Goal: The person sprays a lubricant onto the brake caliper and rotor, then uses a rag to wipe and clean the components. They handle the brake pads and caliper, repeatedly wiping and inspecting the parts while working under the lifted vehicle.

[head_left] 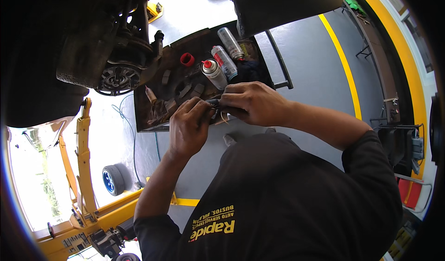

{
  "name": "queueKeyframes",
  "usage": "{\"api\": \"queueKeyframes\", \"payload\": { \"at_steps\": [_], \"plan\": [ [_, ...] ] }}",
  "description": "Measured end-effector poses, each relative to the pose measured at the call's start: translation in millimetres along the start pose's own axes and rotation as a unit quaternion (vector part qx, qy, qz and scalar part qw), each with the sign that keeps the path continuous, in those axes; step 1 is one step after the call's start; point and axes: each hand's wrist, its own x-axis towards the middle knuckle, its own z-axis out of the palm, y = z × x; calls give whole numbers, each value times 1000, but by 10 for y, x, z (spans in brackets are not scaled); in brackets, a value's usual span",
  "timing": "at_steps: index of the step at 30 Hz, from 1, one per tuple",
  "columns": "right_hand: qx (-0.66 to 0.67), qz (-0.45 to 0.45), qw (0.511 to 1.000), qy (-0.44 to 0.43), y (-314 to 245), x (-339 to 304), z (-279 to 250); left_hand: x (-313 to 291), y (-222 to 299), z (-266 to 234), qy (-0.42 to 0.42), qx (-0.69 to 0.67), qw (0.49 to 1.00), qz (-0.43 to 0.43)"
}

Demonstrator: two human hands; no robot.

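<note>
Grey part (213,102): we have it between both hands, near the dark tray's (197,41) near edge; probably light and stiff, perhaps slippery if greasy.
Left hand (189,121): our fingers close on its left end.
Right hand (254,102): our fingers pinch its right end, tips partly hidden.
Hold: we judge both ends surest.
Spray cans (214,73): beyond our hands, right of a red ring (187,59).
</note>
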Motion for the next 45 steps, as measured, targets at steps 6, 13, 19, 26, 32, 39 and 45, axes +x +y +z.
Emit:
{"api": "queueKeyframes", "payload": {
  "at_steps": [6,13,19,26,32,39,45],
  "plan": [
    [52,31,997,52,-79,50,48,64,25,-2,13,28,999,42],
    [211,246,946,-20,-28,155,116,22,-92,87,16,-24,1000,-10],
    [252,268,923,-115,107,323,109,-27,-200,49,16,-15,999,-35],
    [249,223,939,-80,158,505,289,-22,-304,-61,58,9,997,-39],
    [353,285,887,-91,232,624,420,-39,-322,-102,74,53,995,-28],
    [288,248,923,-62,287,710,461,15,-327,-97,54,100,991,-68],
    [62,-87,992,62,334,816,260,210,-290,-272,-43,-33,973,-222]
  ]
}}
